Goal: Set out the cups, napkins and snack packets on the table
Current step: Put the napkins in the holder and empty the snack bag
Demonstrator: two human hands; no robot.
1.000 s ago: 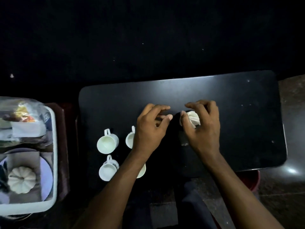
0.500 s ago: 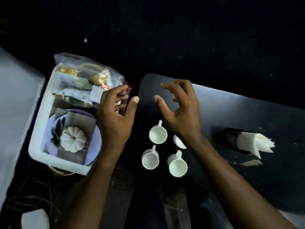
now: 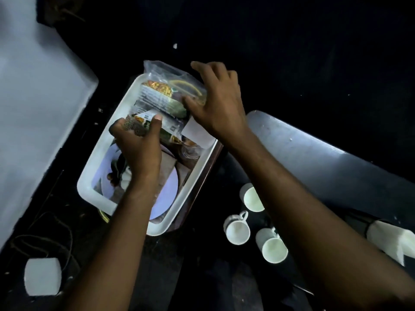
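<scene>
Both hands moved from table to bin [image 3: 96,173]. Left hand [image 3: 137,147] clamps packet [image 3: 143,122]; right hand [image 3: 215,102] grips bag [image 3: 166,86] just ahead. Cups [image 3: 238,230], napkins [image 3: 390,241] already out behind right arm; packets come next.

The room is very dark, the far side nearly black. A dark counter [image 3: 325,158] catches a pale sheen along its far edge. At left lies a broad pale slab [image 3: 33,104] (what it is cannot be told). On the dark floor [image 3: 168,265], thin cables [image 3: 56,230] curl beside a small white block [image 3: 42,276].
</scene>
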